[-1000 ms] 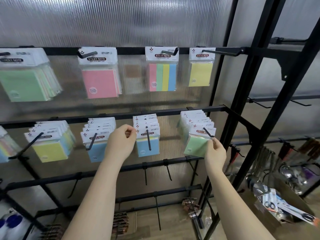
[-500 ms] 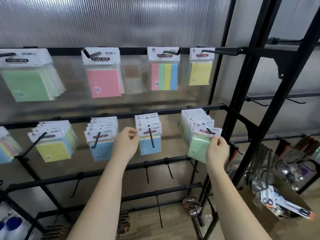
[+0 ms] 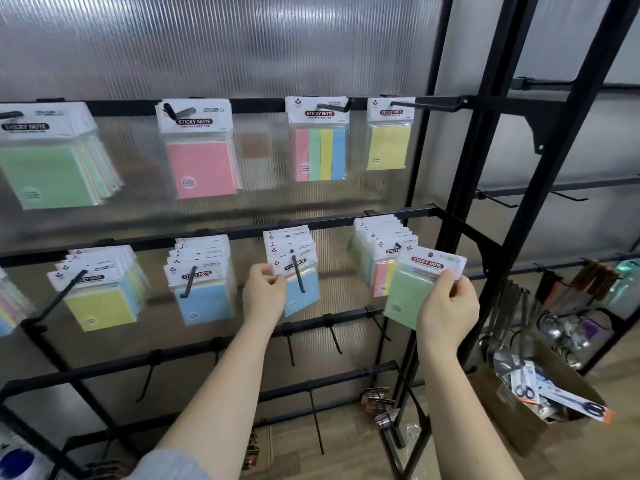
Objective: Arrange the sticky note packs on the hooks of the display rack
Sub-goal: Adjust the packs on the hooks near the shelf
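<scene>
The right hand (image 3: 446, 306) pinches a green sticky note pack (image 3: 412, 289) by its header card, just off the tip of the rightmost middle-row hook (image 3: 397, 244), tilted. The left hand (image 3: 264, 295) pinches the front blue pack (image 3: 300, 289) hanging on the neighbouring hook.

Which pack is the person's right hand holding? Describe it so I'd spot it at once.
Find the black display rack, then its middle rail's rightmost hook. The right hand pinches a green sticky note pack there. Unlike its neighbours, it's tilted and off the hook.
</scene>
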Tool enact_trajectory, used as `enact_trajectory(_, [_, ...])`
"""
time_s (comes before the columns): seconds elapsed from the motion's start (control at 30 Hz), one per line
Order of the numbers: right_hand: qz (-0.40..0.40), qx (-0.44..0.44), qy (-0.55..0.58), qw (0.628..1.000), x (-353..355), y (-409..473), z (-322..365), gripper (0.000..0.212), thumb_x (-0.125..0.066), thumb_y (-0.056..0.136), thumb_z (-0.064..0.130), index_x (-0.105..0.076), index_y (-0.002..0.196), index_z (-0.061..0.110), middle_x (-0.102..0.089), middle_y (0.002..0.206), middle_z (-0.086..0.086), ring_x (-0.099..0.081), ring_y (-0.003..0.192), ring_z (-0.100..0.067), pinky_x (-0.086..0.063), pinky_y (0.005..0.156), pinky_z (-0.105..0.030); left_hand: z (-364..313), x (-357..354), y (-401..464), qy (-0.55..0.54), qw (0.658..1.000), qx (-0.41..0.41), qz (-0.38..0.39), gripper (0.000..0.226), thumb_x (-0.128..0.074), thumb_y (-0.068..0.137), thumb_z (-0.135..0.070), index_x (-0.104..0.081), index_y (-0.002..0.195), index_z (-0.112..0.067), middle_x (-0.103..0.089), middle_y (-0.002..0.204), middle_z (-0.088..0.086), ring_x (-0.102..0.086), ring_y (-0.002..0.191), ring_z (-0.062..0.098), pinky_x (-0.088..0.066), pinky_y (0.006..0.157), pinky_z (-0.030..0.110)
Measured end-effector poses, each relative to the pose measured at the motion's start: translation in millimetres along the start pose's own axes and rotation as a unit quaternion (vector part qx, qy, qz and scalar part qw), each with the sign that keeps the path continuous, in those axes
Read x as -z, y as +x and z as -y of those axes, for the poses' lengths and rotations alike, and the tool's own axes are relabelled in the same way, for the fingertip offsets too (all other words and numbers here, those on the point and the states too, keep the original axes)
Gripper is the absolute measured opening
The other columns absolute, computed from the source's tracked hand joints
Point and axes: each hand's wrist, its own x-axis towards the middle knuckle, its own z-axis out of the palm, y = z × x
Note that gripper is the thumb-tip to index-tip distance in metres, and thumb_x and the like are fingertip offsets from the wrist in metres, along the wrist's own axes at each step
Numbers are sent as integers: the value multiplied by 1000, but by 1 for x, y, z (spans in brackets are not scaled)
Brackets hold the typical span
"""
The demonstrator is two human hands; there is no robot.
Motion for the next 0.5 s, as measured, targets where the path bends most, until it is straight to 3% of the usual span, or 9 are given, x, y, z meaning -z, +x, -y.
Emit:
enact_trajectory(0.07, [0, -5, 27, 1000, 4, 1, 4, 35, -36, 101, 27, -55, 78, 9, -54, 73, 5, -49, 65, -6, -35, 53, -21, 4, -5, 0, -61, 998, 12, 8, 21, -51, 95, -21, -51, 113, -11, -63, 109, 6, -56, 87, 16, -38, 58, 25])
enact_trajectory(0.17, [7, -27, 73, 997, 9, 2, 8, 33, -39, 101, 28, -57, 77, 13, -58, 75, 5, -54, 68, -9, -39, 57, -22, 8, -11, 0, -119, 989, 38, 80, 19, -46, 98, -27, -54, 110, -14, -63, 113, 3, -57, 94, 15, -43, 65, 26])
enact_trajectory(0.27, [22, -36, 106, 993, 14, -1, 11, 32, -41, 100, 27, -60, 77, 18, -64, 79, 3, -60, 74, -14, -44, 62, -25, 8, -16, -3, -159, 976, 69, 134, 21, -40, 100, -31, -52, 113, -20, -60, 113, 0, -54, 102, 17, -43, 64, 27])
enact_trajectory(0.4, [31, -28, 122, 992, 17, -6, 16, 31, -42, 100, 26, -63, 78, 17, -65, 81, 1, -59, 72, -12, -44, 60, -25, 10, -18, -3, -158, 981, 39, 102, 22, -38, 101, -30, -54, 104, -15, -61, 102, 0, -56, 93, 16, -42, 68, 29])
enact_trajectory(0.5, [33, -29, 133, 990, 20, -7, 20, 29, -42, 100, 25, -64, 85, 13, -65, 79, 5, -60, 62, 1, -44, 52, -15, 14, -17, -7, -134, 989, -1, 63, 24, -36, 102, -26, -55, 99, -12, -59, 85, -3, -54, 83, 19, -39, 65, 28])
